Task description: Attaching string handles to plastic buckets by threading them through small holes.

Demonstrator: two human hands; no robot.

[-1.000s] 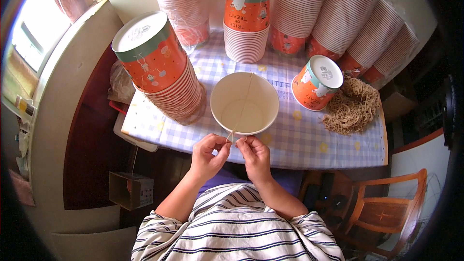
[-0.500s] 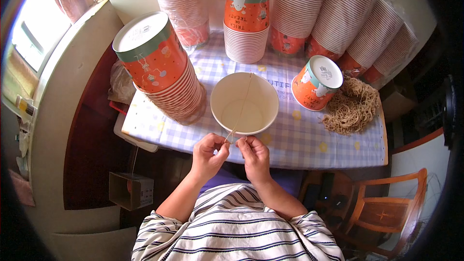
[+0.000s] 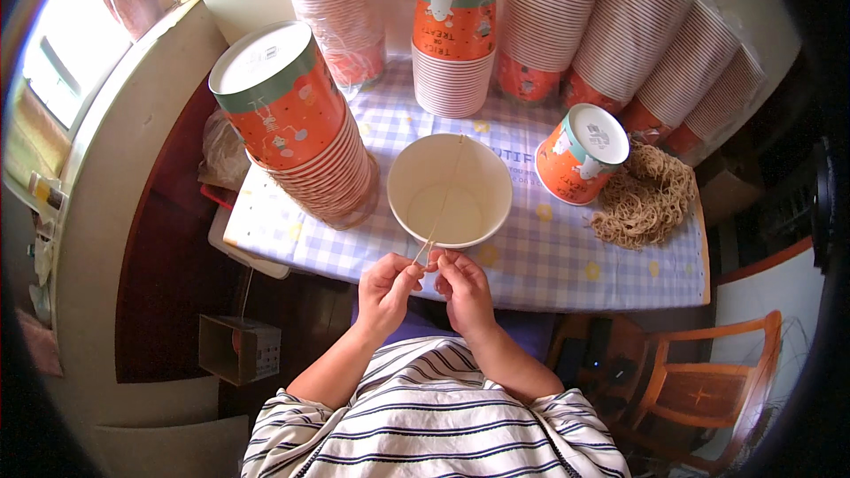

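An open paper bucket (image 3: pixel 409 179) with a white inside stands upright in front of me. A thin tan string (image 3: pixel 447 186) runs across its mouth from the far rim to the near rim. Just before the near rim, my left hand (image 3: pixel 386 292) pinches one part of the string between thumb and forefinger. Close beside it, my right hand (image 3: pixel 465 290) is also closed in a pinch on the string, whose strands cross between the two hands. Whether a knot has formed there is too small to tell. A tangled heap of tan string (image 3: pixel 651 208) lies at the table's right.
A tall stack of upturned orange buckets (image 3: pixel 292 124) leans at left; another stack (image 3: pixel 453 44) stands behind. One upturned bucket (image 3: pixel 571 159) sits by the string heap. Plastic-wrapped stacks (image 3: pixel 620 44) line the back. A checked cloth (image 3: pixel 531 274) covers the table; a wooden chair (image 3: pixel 708 389) is at lower right.
My left hand has shifted slightly to the right, closer to my right hand. The string's crossing strands have moved a little; the bucket stays in place.
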